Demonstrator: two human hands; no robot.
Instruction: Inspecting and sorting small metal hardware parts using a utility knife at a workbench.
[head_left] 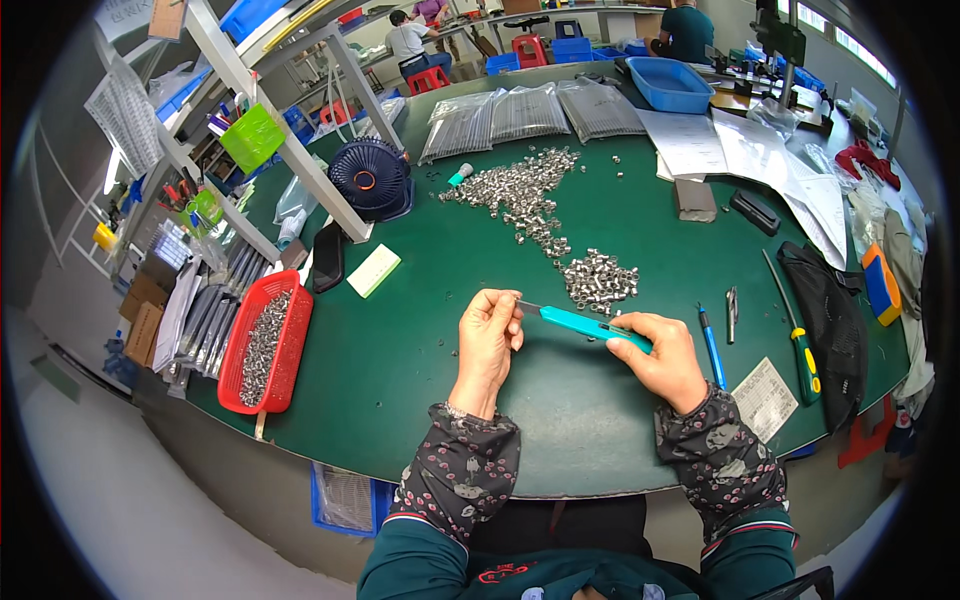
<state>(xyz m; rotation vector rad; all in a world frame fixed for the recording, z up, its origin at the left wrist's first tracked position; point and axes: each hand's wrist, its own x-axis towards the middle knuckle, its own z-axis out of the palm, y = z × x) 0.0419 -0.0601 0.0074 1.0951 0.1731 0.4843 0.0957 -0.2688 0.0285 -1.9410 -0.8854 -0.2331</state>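
Note:
My right hand (660, 358) is closed round the teal handle of a utility knife (578, 321), its blade out and pointing left. The blade's tip meets the fingertips of my left hand (486, 335), which are pinched together. Whatever small piece they hold is mostly hidden by the fingers. Just beyond the knife lies a small heap of short metal rings (600, 280). A larger spread of the same rings (515, 190) reaches away toward the back of the green table (400, 340).
At left stand a red basket of small metal parts (292, 345), a black phone (328, 257), a sticky-note pad (374, 271) and a fan (371, 178). At right lie a blue pen (711, 345), a screwdriver (804, 360) and a black bag (825, 320). Bagged rods (530, 115) line the back.

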